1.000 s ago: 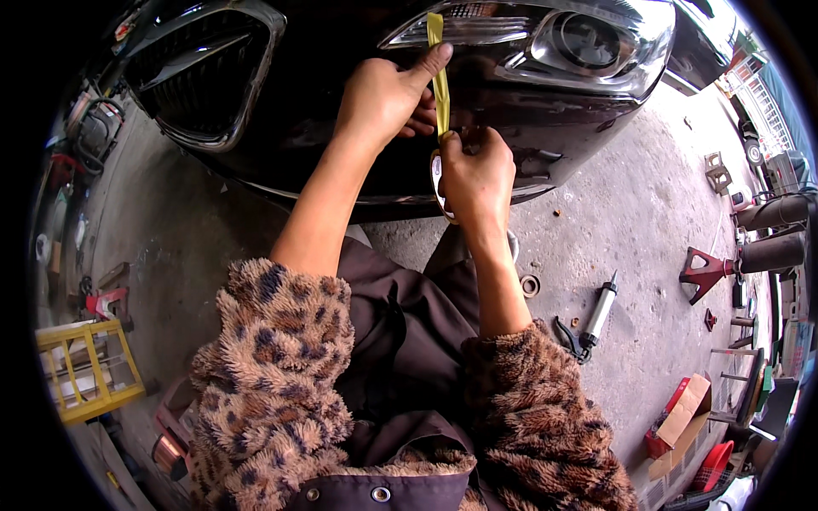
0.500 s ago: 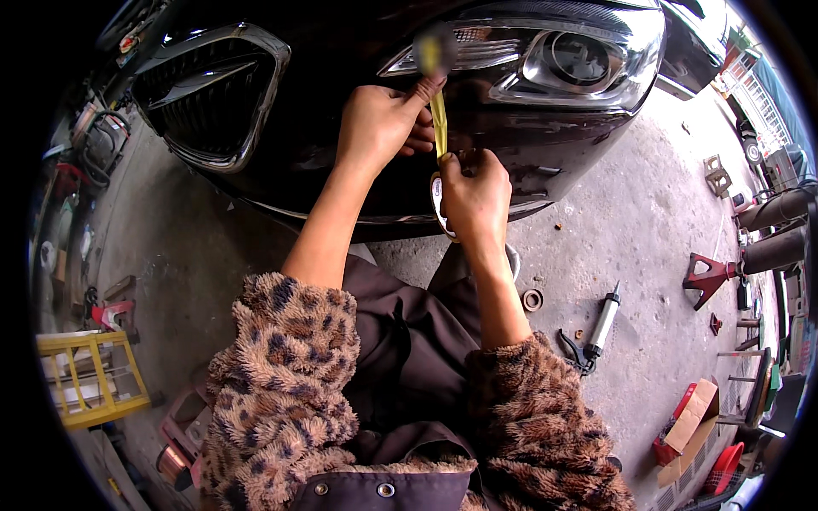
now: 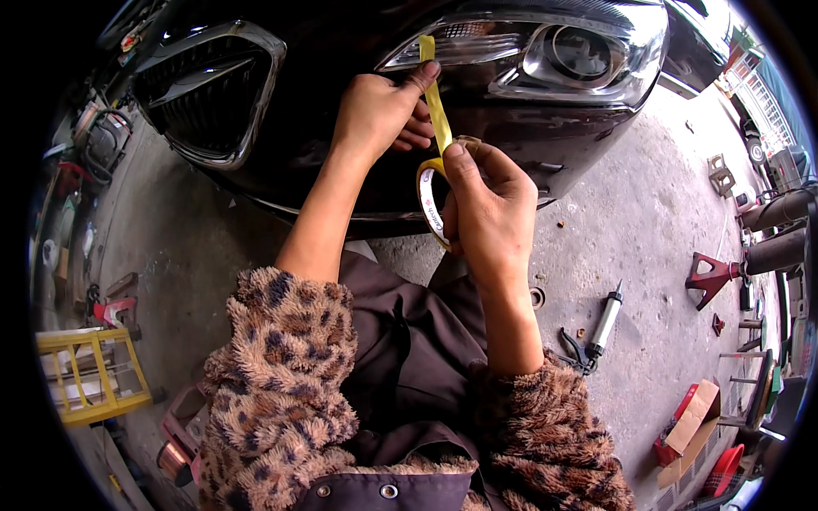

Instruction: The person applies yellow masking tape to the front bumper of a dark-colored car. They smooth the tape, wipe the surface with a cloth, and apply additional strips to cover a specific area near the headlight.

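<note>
A strip of yellow tape [image 3: 438,111] runs from the inner end of the headlight [image 3: 581,58] down to a tape roll [image 3: 430,204] with a white core. My left hand [image 3: 375,115] has its thumb pressed on the strip just below its free top end, other fingers curled behind. Lower and to the right, my right hand [image 3: 498,204] pinches the strip between thumb and forefinger where it leaves the roll. The roll hangs beside that hand, some of its far side hidden by the fingers. Behind both hands is the dark, glossy car bumper [image 3: 588,140].
A chrome-edged grille [image 3: 271,94] lies left of my hands. On the concrete floor at right are a caulking gun [image 3: 607,322], a red jack stand [image 3: 709,279] and an open cardboard box [image 3: 692,417]. A yellow frame [image 3: 104,366] stands at far left.
My right hand has shifted slightly right and turned, so the tape roll now shows more of its face. My left thumb sits a little higher on the strip.
</note>
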A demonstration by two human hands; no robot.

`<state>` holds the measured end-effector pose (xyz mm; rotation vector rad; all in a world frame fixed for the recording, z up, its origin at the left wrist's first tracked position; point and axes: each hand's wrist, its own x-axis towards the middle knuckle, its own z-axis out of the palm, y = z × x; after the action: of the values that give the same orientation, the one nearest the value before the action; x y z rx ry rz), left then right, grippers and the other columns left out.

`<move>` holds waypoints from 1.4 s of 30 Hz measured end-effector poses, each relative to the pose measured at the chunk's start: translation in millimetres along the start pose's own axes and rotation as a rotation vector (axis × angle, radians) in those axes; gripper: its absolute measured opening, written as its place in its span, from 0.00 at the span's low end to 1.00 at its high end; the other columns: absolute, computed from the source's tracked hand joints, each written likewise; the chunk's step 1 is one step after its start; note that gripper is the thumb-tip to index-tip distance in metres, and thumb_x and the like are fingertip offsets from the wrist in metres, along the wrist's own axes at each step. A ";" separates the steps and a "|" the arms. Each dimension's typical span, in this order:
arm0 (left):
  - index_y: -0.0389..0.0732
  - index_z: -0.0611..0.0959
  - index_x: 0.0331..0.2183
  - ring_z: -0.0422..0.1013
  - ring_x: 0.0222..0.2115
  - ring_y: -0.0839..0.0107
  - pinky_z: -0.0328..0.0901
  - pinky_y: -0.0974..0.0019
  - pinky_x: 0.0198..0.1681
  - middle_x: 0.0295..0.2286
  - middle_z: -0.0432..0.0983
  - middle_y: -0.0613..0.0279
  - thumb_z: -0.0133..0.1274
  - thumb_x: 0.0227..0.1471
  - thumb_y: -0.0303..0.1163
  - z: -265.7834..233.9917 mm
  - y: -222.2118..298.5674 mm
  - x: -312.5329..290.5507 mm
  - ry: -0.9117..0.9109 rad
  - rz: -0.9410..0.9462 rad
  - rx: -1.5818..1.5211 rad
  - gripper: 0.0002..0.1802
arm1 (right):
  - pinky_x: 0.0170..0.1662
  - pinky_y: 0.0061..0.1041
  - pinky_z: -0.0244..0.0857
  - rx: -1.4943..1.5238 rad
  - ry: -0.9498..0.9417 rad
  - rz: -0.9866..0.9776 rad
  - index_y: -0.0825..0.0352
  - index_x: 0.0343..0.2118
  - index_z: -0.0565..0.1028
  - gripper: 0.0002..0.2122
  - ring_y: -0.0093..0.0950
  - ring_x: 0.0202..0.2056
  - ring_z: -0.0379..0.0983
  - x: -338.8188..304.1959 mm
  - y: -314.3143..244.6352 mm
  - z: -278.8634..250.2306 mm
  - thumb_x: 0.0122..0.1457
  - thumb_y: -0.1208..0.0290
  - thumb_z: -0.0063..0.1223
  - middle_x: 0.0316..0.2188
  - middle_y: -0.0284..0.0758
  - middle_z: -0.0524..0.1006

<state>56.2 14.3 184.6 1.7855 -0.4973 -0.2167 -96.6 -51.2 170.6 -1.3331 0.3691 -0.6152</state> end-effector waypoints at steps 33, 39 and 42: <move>0.30 0.81 0.16 0.73 0.11 0.72 0.69 0.71 0.15 0.12 0.76 0.58 0.65 0.49 0.50 5.0 -0.7 -1.2 0.098 0.034 0.087 0.30 | 0.12 0.19 0.51 0.035 0.084 0.150 0.73 0.34 0.77 0.12 0.16 0.09 0.61 33.0 61.1 -5.5 0.61 0.65 0.59 0.11 0.29 0.70; 0.31 0.81 0.16 0.74 0.12 0.73 0.69 0.72 0.16 0.13 0.77 0.58 0.65 0.49 0.51 5.4 -4.5 -5.0 0.138 0.054 0.096 0.30 | 0.15 0.21 0.55 -0.179 0.182 0.168 0.75 0.27 0.81 0.18 0.18 0.11 0.65 39.4 62.7 -3.5 0.57 0.59 0.64 0.12 0.31 0.72; 0.32 0.82 0.17 0.74 0.12 0.74 0.69 0.73 0.17 0.13 0.77 0.59 0.64 0.49 0.53 6.9 -7.4 -5.7 0.133 0.076 0.126 0.31 | 0.20 0.24 0.61 -0.304 0.234 0.173 0.75 0.25 0.81 0.21 0.21 0.14 0.69 47.5 70.8 -7.6 0.55 0.56 0.65 0.12 0.35 0.74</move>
<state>50.0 12.2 174.9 1.8854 -0.4913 -0.0141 -49.2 -78.1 104.6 -1.5020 0.7855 -0.5865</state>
